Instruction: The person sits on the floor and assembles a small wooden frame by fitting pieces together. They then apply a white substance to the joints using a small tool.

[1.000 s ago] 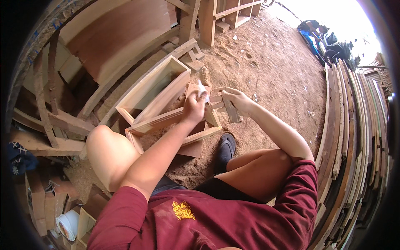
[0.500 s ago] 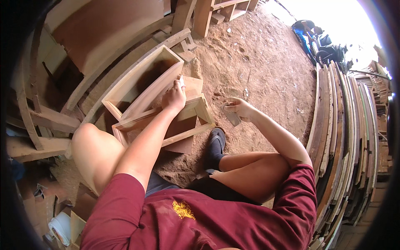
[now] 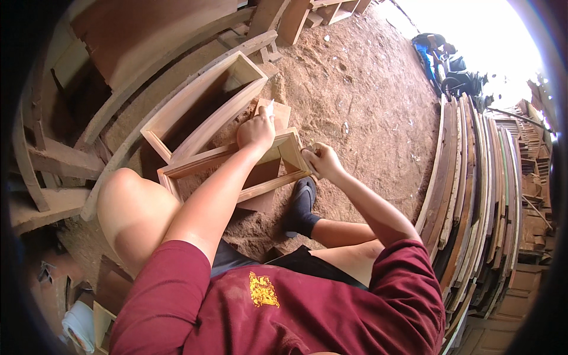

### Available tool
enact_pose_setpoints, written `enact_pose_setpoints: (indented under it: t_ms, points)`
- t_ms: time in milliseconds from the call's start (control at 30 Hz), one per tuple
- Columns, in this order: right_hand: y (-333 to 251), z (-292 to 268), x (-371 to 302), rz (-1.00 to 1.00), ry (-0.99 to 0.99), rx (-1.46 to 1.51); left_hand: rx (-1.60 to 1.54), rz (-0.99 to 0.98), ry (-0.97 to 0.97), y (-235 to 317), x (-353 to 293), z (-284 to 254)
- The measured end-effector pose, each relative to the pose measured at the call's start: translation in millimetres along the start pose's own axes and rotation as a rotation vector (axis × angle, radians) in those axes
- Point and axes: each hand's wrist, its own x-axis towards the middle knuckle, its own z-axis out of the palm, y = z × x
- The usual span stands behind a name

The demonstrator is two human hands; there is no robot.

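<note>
My left hand (image 3: 257, 131) is closed on a small white pointed thing (image 3: 270, 108), whose kind I cannot make out. It is above the far side of an open wooden drawer frame (image 3: 273, 188), and my forearm crosses over that frame. My right hand (image 3: 322, 161) pinches a thin flat piece at the frame's right end. Fingers mostly hide this piece now; half a second ago it looked like a flat grey-brown plate. Behind the frame, to the left, rests a second wooden drawer box (image 3: 223, 120). A flat board (image 3: 283, 112) lies beyond my left hand.
Sandy, dusty ground (image 3: 367, 118) spreads ahead. Long stacked planks (image 3: 452, 195) stand along the right. Wooden furniture frames (image 3: 65, 160) crowd the left side. My foot in a dark sock and sandal (image 3: 302, 204) is just right of the frame. A dark and blue heap (image 3: 444, 62) sits far right.
My right hand has moved left, bringing the flat piece from open air to the frame's right end. My left hand has shifted slightly right, still holding the white thing.
</note>
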Motion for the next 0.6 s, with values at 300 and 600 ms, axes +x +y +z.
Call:
enact_pose_setpoints:
  t_ms: [300, 600]
  points:
    - [29.5, 46.4, 8.0, -0.080, 0.310, 0.133, 0.026, 0.011, 0.027, -4.8, 3.0, 6.7]
    - [6.4, 41.7, 1.8, 0.031, 0.260, 0.057, 0.020, -0.009, 0.041, -6.8, 1.6, 6.3]
